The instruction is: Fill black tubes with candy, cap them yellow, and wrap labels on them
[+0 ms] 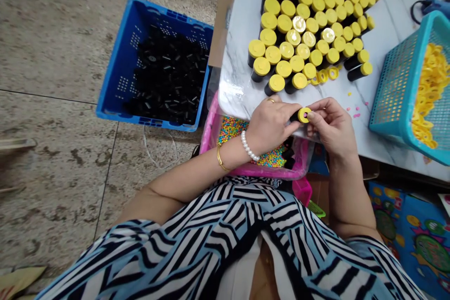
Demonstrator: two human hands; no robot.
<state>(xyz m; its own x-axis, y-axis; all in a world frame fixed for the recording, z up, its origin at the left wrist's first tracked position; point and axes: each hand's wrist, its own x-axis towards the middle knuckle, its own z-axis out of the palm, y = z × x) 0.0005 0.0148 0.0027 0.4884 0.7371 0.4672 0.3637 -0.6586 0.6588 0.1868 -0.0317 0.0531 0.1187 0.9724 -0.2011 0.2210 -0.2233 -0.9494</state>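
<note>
My left hand (269, 124) is closed around a small black tube (294, 116) at the table's front edge. A yellow ring cap (303, 115) with a hole in its middle sits at the tube's end. The thumb and fingers of my right hand (328, 124) pinch at this cap, with a bit of pink showing in the hole. Beneath my left hand is a pink tray (207, 138) of small coloured balls (230, 130), with some black tubes at its right side. My left wrist and forearm hide part of the tray.
Many black tubes with yellow caps (276, 83) stand packed on the marbled table (237, 89). Loose yellow rings (322, 76) and pink bits (356, 115) lie nearby. A teal basket (393, 75) holds yellow rings; a blue crate (114, 70) of black parts stands on the floor.
</note>
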